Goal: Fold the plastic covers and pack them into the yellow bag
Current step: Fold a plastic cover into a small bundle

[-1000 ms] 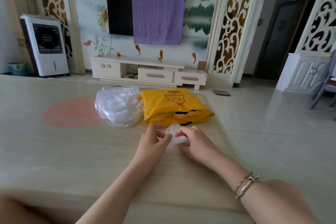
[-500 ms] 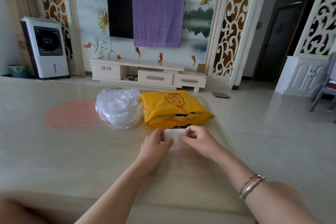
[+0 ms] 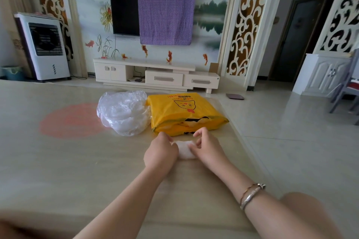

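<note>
A small folded clear plastic cover (image 3: 185, 150) lies on the table between my hands. My left hand (image 3: 161, 153) holds its left end with curled fingers. My right hand (image 3: 208, 148) pinches its right end, with some fingers raised. Just beyond them the yellow bag (image 3: 184, 112) with a cat print lies flat, its dark opening facing my hands. Left of the bag sits a heap of loose clear plastic covers (image 3: 123, 112).
The beige table (image 3: 77, 161) has a faded pink circle (image 3: 71, 120) at the left and its right edge close to my right arm. Beyond it are a TV cabinet (image 3: 155, 75), an air cooler (image 3: 44, 46) and tiled floor.
The cover went from a crumpled wad to a flat small fold, and both hands drew it slightly back toward me from the bag's mouth.
</note>
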